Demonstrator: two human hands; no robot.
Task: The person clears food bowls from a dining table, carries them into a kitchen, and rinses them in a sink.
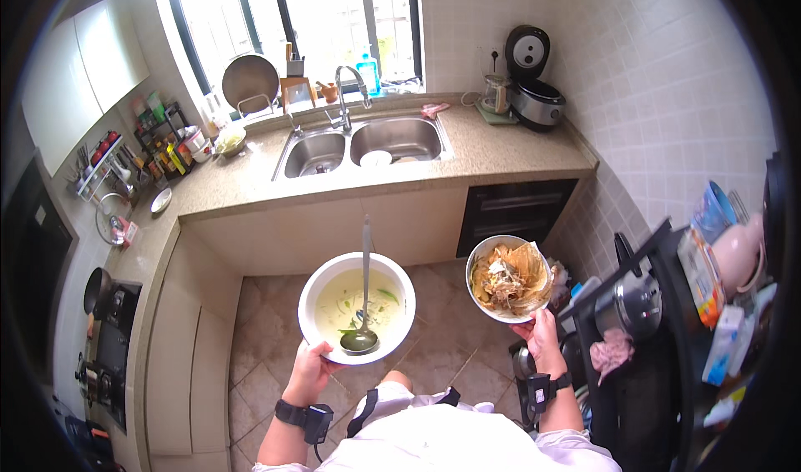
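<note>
My left hand (pixel 314 370) grips the near rim of a white bowl (pixel 306 309) of pale yellowish broth with green leafy bits. A ladle (pixel 365 253) stands in that bowl, its grey handle leaning on the far rim. To the right, my right hand (pixel 539 334) holds the near rim of a second, smaller bowl (pixel 470 287). Crumpled brown scraps (pixel 505 278) fill it, with what looks like bones and a thin brownish sheet among them. Both bowls are in the air over the tiled floor, apart from each other. A black device is strapped to each of my wrists.
Ahead, a stone counter (pixel 400 181) holds a double steel sink (pixel 400 137) with a faucet (pixel 343 100), and a rice cooker (pixel 539 104) with its lid up. Leftward are spice bottles, a small dish (pixel 161 200) and a stove (pixel 116 347). A crowded black rack (pixel 582 353) stands close on my right.
</note>
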